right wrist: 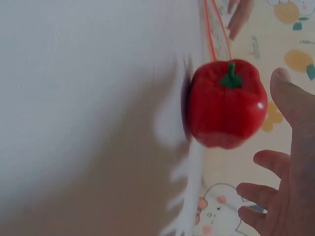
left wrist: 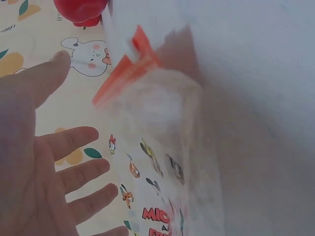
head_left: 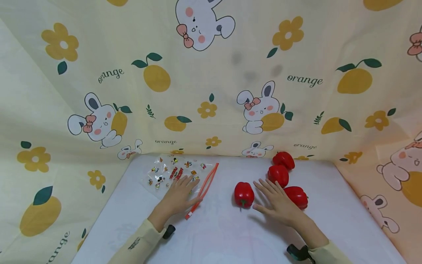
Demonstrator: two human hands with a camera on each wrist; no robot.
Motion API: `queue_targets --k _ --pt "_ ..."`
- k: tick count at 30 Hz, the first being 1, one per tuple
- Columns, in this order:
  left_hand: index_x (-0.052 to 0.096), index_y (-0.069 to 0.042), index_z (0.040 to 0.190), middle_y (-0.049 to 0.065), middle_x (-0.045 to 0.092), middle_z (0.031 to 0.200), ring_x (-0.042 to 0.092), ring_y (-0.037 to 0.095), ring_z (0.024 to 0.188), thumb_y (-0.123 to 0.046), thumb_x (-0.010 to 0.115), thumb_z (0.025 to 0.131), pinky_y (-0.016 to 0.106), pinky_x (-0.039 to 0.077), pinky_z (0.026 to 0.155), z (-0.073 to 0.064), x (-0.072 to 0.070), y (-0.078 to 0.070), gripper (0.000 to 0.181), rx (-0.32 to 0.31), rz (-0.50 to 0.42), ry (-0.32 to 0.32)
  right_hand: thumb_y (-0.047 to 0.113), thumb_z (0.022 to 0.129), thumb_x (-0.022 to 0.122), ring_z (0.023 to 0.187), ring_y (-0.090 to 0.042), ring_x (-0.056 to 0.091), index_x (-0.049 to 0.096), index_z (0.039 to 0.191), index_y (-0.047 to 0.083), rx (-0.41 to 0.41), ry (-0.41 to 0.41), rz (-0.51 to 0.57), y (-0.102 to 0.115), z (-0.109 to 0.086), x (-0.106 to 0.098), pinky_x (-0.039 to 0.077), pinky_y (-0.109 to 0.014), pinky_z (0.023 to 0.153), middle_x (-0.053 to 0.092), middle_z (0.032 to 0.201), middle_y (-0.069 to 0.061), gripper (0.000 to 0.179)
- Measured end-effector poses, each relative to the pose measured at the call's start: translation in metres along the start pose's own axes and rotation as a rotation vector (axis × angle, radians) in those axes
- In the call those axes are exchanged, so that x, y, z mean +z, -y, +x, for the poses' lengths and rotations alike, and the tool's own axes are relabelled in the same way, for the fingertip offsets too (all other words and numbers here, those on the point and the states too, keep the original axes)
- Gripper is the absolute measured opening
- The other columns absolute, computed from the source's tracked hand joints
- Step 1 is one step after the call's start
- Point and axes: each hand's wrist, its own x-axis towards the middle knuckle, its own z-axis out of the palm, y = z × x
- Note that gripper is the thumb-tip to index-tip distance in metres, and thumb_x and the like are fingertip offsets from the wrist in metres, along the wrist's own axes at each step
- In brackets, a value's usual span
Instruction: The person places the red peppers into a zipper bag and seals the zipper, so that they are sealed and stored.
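A person's left hand is held over a clear plastic bag that lies flat by the far left corner of the white table. Its fingers are spread loosely and grasp nothing; whether any fingertip touches the plastic I cannot tell. The hand and forearm hide part of the bag, and its thumb crosses the orange-red zip strip. Small cartoon figures are printed on the film (the red lettering is cut off in the left wrist view, leaving only "MIC" and scraps below).

The right hand is also released, fingers apart and holding nothing. Its thumb and fingertips are near the front red pepper, which sits right of the table's middle with its green stem toward the near edge; the right wrist view shows a gap between thumb and pepper. Three more peppers are grouped toward the far right corner: the farthest pepper by the far edge, the middle pepper just in front of it, and the nearest pepper, partly covered by the hand.

At the top of the left wrist view a pepper is cut off, so which one it is stays unclear. The table's near edge falls outside the head view, as do the ends of both pale sleeves. Beyond the far edge hangs a cream cloth printed with rabbits and oranges.
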Motion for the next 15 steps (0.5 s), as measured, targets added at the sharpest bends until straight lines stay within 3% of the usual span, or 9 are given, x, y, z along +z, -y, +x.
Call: queue_targets --k 4,8,15 --pt "0.045 -0.017 0.164 0.016 0.038 0.17 0.035 0.043 0.156 -0.06 0.062 0.104 0.064 0.027 0.125 0.004 0.002 -0.003 0.075 0.003 0.0 -0.01 0.058 0.089 0.081 0.158 -0.042 0.03 0.04 0.166 0.021 0.022 0.027 0.039 0.005 0.004 0.007 0.031 -0.072 0.119 0.041 0.169 -0.013 0.095" --pt "0.044 -0.017 0.164 0.014 0.041 0.169 0.038 0.039 0.155 -0.06 0.062 0.104 0.061 0.03 0.125 0.008 0.005 -0.006 0.076 0.0 0.015 -0.009 0.062 0.087 0.081 0.153 -0.041 0.038 0.04 0.166 0.025 0.058 0.04 0.064 0.013 0.007 0.012 0.051 -0.07 0.102 0.046 0.165 -0.012 0.096" --pt "0.044 -0.018 0.164 0.012 0.046 0.164 0.044 0.041 0.15 -0.058 0.065 0.103 0.061 0.04 0.119 0.015 0.007 -0.014 0.076 -0.062 0.009 0.001 0.059 0.086 0.084 0.144 -0.036 0.05 0.044 0.164 0.023 0.07 0.0 0.094 0.026 0.014 0.02 0.057 -0.062 0.098 0.054 0.157 -0.009 0.095"
